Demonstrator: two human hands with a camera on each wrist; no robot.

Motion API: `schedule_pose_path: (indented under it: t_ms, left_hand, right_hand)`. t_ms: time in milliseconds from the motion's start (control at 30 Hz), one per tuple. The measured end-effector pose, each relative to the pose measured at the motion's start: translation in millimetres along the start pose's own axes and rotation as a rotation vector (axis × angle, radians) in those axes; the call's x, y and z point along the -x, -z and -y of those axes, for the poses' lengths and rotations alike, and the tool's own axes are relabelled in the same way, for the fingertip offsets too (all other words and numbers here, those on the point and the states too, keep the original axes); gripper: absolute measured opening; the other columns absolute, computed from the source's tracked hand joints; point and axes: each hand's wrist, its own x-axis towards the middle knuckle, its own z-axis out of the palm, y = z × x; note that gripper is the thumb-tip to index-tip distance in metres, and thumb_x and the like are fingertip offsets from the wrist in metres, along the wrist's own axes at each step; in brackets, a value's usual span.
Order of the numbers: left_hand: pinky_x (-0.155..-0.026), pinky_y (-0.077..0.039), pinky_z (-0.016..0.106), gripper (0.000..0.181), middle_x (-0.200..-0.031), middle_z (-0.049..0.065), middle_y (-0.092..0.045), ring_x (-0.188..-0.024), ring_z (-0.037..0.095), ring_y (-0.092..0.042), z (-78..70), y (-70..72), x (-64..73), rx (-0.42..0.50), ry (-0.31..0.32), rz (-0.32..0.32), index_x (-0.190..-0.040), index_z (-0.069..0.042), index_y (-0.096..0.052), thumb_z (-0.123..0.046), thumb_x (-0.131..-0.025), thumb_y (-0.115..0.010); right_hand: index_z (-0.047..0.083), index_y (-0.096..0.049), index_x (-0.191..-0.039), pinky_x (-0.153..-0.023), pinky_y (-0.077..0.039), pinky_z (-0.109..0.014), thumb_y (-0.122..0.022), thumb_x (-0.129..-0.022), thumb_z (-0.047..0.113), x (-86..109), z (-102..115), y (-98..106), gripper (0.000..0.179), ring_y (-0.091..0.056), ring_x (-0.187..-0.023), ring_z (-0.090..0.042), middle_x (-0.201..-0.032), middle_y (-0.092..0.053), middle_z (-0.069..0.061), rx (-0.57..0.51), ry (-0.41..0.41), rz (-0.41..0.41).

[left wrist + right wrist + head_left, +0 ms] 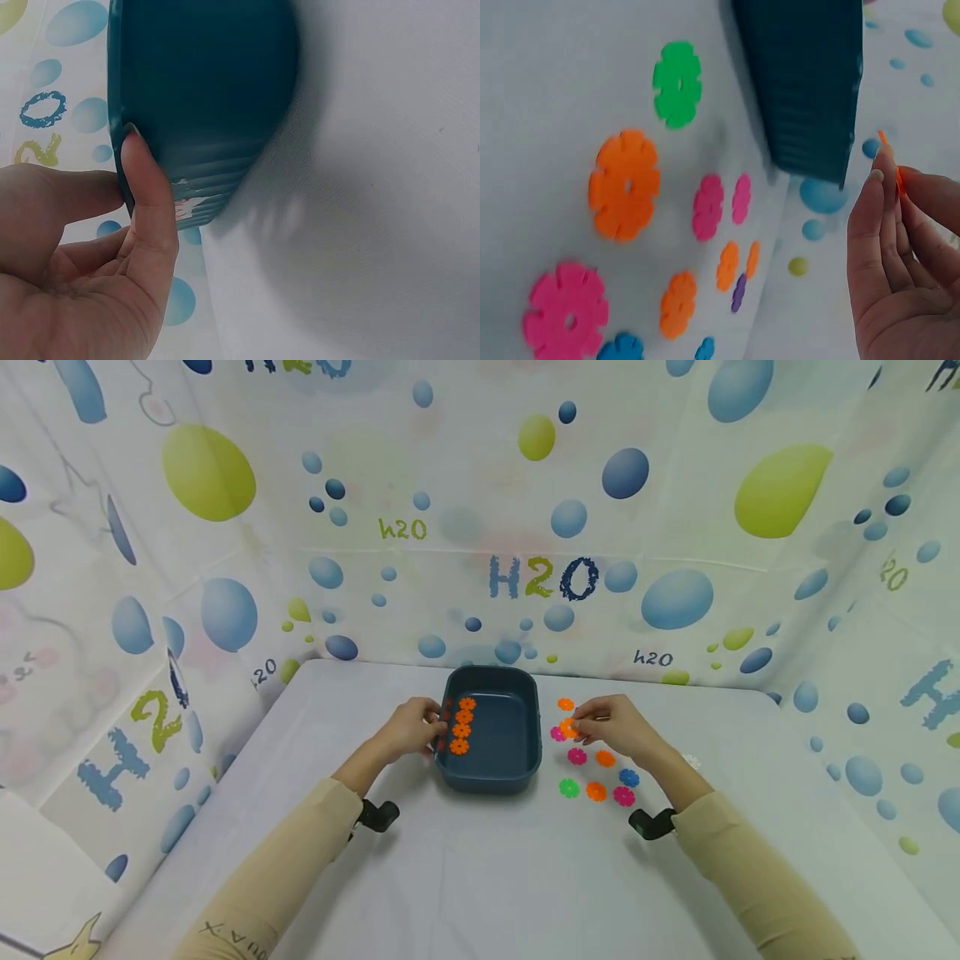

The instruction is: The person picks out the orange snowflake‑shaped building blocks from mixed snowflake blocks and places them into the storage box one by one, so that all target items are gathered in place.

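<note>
Over on the white surface, the left hand pinches the rim of a dark blue bin, while the right hand, beside it, holds an orange disc between thumb and fingertips, not yet inside. Four orange flowers already sit in a row along the bin's left side, so I'd call it partly done. Left outside are several orange pieces, along with pink ones, a green one, blue ones and a purple one.
</note>
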Motion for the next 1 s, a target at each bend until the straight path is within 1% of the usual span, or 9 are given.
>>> schedule_pose_path:
  t_ms: [133, 267, 400, 500, 567, 633, 833, 933, 1000]
  left_hand:
    - [-0.06, -0.063, 0.031, 0.036, -0.097, 0.014, -0.051, -0.075, 0.021, -0.064, -1.3, 0.2, 1.6, 0.006, 0.002, 0.002, -0.134, 0.012, -0.051, -0.006, -0.104, -0.058]
    - [-0.059, -0.063, 0.031, 0.035, -0.097, 0.014, -0.051, -0.075, 0.021, -0.063, -1.6, -0.3, 2.4, 0.006, 0.003, 0.002, -0.134, 0.012, -0.052, -0.006, -0.104, -0.058]
    - [-0.059, -0.063, 0.031, 0.035, -0.096, 0.014, -0.052, -0.075, 0.021, -0.065, -1.2, -0.6, 1.6, -0.004, 0.0, -0.001, -0.133, 0.012, -0.052, -0.006, -0.104, -0.058]
    - [-0.059, -0.063, 0.031, 0.034, -0.095, 0.014, -0.053, -0.074, 0.021, -0.066, -1.1, -0.4, 0.4, -0.011, 0.001, -0.005, -0.132, 0.012, -0.053, -0.006, -0.104, -0.058]
    - [-0.059, -0.063, 0.031, 0.033, -0.095, 0.014, -0.053, -0.074, 0.021, -0.067, -3.1, -0.6, -2.0, -0.01, 0.008, -0.009, -0.132, 0.011, -0.054, -0.006, -0.104, -0.058]
    - [-0.059, -0.063, 0.031, 0.033, -0.095, 0.014, -0.053, -0.074, 0.021, -0.067, -5.4, -0.8, -4.1, -0.007, 0.013, -0.014, -0.132, 0.011, -0.054, -0.005, -0.104, -0.058]
    - [-0.059, -0.063, 0.031, 0.035, -0.095, 0.014, -0.054, -0.074, 0.021, -0.066, -12.8, -2.0, -9.0, -0.003, 0.028, -0.023, -0.133, 0.012, -0.053, -0.005, -0.103, -0.058]
    - [-0.059, -0.063, 0.031, 0.035, -0.095, 0.014, -0.053, -0.074, 0.021, -0.066, -16.2, -2.5, -11.7, -0.006, 0.037, -0.026, -0.133, 0.012, -0.053, -0.005, -0.104, -0.057]
    - [-0.059, -0.063, 0.03, 0.034, -0.095, 0.014, -0.053, -0.074, 0.02, -0.066, -18.2, -2.9, -13.8, -0.006, 0.043, -0.028, -0.133, 0.012, -0.053, -0.005, -0.104, -0.057]
  right_hand:
    - [-0.002, -0.07, -0.114, -0.086, -0.062, -0.033, -0.064, -0.102, 0.015, -1.7, 6.8, -10.5, 0.022, -0.071, -0.095, -0.038, -0.102, -0.074, -0.014, -0.006, 0.017, 0.019]
    - [-0.003, -0.07, -0.113, -0.086, -0.063, -0.04, -0.066, -0.101, 0.012, -2.5, 13.2, -19.2, 0.02, -0.07, -0.095, -0.043, -0.099, -0.074, -0.015, -0.024, 0.041, 0.038]
    - [-0.003, -0.071, -0.112, -0.086, -0.063, -0.047, -0.068, -0.1, 0.011, -3.1, 20.8, -27.6, 0.019, -0.071, -0.091, -0.041, -0.097, -0.074, -0.015, -0.036, 0.082, 0.055]
    - [-0.003, -0.071, -0.11, -0.086, -0.062, -0.05, -0.068, -0.099, 0.01, -3.2, 27.8, -33.5, 0.017, -0.072, -0.087, -0.036, -0.096, -0.074, -0.015, -0.044, 0.108, 0.068]
    - [-0.003, -0.071, -0.11, -0.087, -0.062, -0.052, -0.068, -0.098, 0.008, -6.4, 32.1, -34.0, 0.016, -0.073, -0.086, -0.035, -0.096, -0.073, -0.015, -0.05, 0.119, 0.082]
    - [-0.003, -0.071, -0.109, -0.087, -0.062, -0.051, -0.068, -0.098, 0.007, -10.4, 36.1, -34.8, 0.015, -0.073, -0.086, -0.035, -0.096, -0.073, -0.014, -0.05, 0.122, 0.094]
    - [-0.002, -0.071, -0.11, -0.083, -0.064, -0.038, -0.066, -0.098, 0.005, -26.5, 42.0, -39.1, 0.015, -0.073, -0.09, -0.038, -0.098, -0.072, -0.014, -0.05, 0.128, 0.155]
    - [-0.002, -0.071, -0.11, -0.083, -0.064, -0.04, -0.067, -0.098, 0.005, -34.6, 43.6, -42.8, 0.015, -0.072, -0.092, -0.04, -0.098, -0.073, -0.013, -0.055, 0.132, 0.185]
    - [-0.003, -0.071, -0.109, -0.085, -0.063, -0.045, -0.067, -0.097, 0.004, -39.9, 45.0, -45.7, 0.014, -0.072, -0.091, -0.041, -0.097, -0.073, -0.013, -0.064, 0.146, 0.204]
